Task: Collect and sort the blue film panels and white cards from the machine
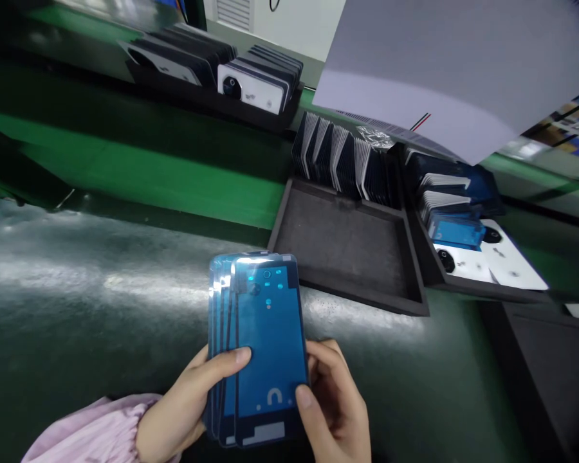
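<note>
Low in the middle of the head view is a fanned stack of phone back panels (270, 334), dark-edged with glossy blue film on the face toward me. My left hand (183, 392) grips the stack from the left, its thumb lying across the top panel and its fingers hidden behind. At the lower right edge, my right hand (335, 399) pinches the top panel between thumb and curled fingers. Just beyond the stack lies a shallow black foam tray (347, 241) with a bare floor, and rows of panels (338, 157) stand on edge at its far side.
A second black tray (427, 247) on the right holds upright panels and white ones with round camera areas (506, 254). White panels (255, 90) stand in a rack at the back left. A large pale sheet (415, 71) hangs at upper right. Another dark tray (554, 360) sits lower right.
</note>
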The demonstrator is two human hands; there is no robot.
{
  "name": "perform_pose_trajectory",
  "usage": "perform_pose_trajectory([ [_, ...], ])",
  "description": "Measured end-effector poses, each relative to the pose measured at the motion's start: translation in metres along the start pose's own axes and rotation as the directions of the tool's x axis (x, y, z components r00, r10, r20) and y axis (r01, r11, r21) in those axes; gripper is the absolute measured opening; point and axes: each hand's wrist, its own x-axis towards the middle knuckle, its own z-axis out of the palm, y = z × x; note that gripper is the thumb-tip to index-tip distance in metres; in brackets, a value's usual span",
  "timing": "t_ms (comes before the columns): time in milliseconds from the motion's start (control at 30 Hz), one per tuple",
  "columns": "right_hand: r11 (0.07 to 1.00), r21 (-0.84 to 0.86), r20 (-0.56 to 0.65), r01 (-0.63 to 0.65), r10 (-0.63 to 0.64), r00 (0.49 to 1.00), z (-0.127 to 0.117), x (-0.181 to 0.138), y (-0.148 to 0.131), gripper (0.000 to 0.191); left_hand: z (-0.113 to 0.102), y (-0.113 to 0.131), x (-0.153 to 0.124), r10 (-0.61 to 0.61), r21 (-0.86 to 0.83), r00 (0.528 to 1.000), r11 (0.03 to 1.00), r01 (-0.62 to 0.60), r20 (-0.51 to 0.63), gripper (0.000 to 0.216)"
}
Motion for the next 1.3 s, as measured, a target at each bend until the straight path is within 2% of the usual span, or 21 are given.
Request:
perform_pose_trajectory([
  [133,0.999,0.009,-0.017,-0.044,0.044,0.999,0.0,-0.001,0.001,0.024,-0.001,0.001,0.0,0.024,0.016,0.999,1.0,-0.024,0.025,0.04],
  [267,0.979,0.048,0.009,-0.198,0.198,0.98,-0.004,0.002,0.001,0.023,-0.001,0.001,0.001,0.028,0.001,0.996,1.0,-0.028,0.09,0.042],
  [333,0.959,0.066,0.011,-0.277,0.277,0.961,-0.013,0.009,0.0,0.027,-0.001,0.002,0.001,0.031,-0.011,0.991,0.999,-0.03,0.129,0.033],
  [433,0.949,0.067,-0.09,-0.309,0.314,0.945,-0.038,0.023,-0.002,0.033,-0.002,0.002,0.0,0.046,-0.013,0.986,0.999,-0.044,0.161,0.025],
  [533,0.953,0.001,-0.208,-0.302,0.295,0.933,-0.064,0.037,0.0,0.035,-0.006,0.003,0.001,0.047,0.022,0.99,0.998,-0.051,0.136,0.037],
  [633,0.932,-0.159,-0.264,-0.327,0.279,0.923,-0.081,0.044,0.005,0.041,-0.008,0.003,0.001,0.045,0.058,0.995,0.997,-0.05,0.086,0.042],
  [767,0.821,-0.405,-0.294,-0.403,0.3,0.907,-0.09,0.044,0.008,0.044,-0.006,0.002,-0.001,0.062,0.114,0.995,0.991,-0.07,0.076,0.037],
  [900,0.729,-0.566,-0.314,-0.385,0.241,0.918,-0.089,0.044,0.003,0.039,-0.005,0.001,-0.004,0.073,0.166,0.994,0.982,-0.087,0.084,0.041],
  [1067,0.703,-0.643,-0.23,-0.303,0.2,0.952,-0.091,0.043,0.002,0.036,-0.006,0.002,-0.005,0.033,0.216,0.995,0.975,-0.054,0.097,0.042],
  [1300,0.747,-0.634,-0.28,-0.2,0.019,0.96,-0.088,0.035,-0.003,0.025,-0.009,0.004,-0.007,0.004,0.292,0.991,0.955,-0.044,0.135,0.05],
])
